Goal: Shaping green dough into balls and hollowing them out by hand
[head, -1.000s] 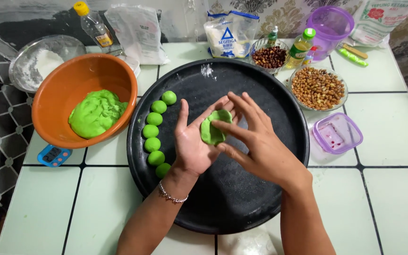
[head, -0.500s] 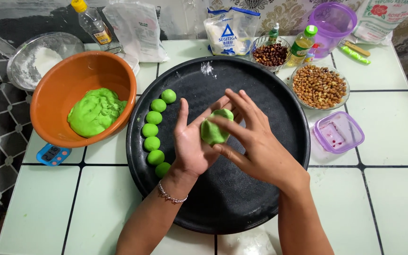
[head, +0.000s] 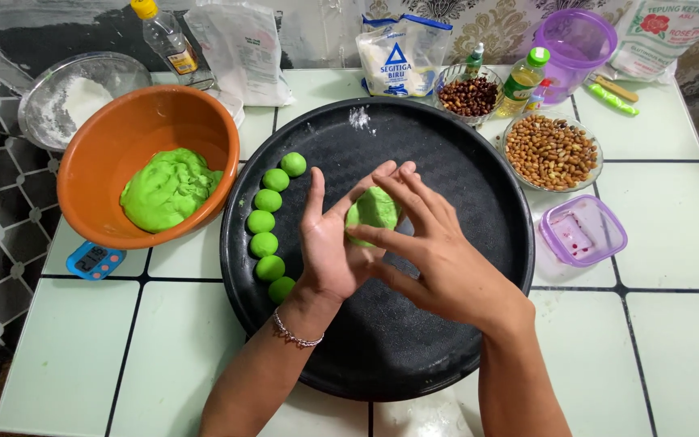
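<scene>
A lump of green dough (head: 372,212) lies in the palm of my left hand (head: 332,243), above the big round black tray (head: 446,340). My right hand (head: 438,259) rests over it, fingers spread, its fingertips on the dough's right side. Both hands hover over the tray's middle. Several small green dough balls (head: 267,222) sit in a curved row along the tray's left side. An orange bowl (head: 115,154) at the left holds a large mass of the same green dough (head: 167,188).
A blue digital scale (head: 95,260) peeks out under the orange bowl. Behind stand a glass bowl of white flour (head: 74,101), an oil bottle (head: 165,36), bags of flour (head: 402,57), dishes of peanuts (head: 550,150) and dark beans (head: 468,95), a purple tub (head: 576,40) and a small purple lidded box (head: 582,231).
My right hand's fingers have shifted slightly over the dough in the left palm, turning and pressing it. The rest has not moved.
</scene>
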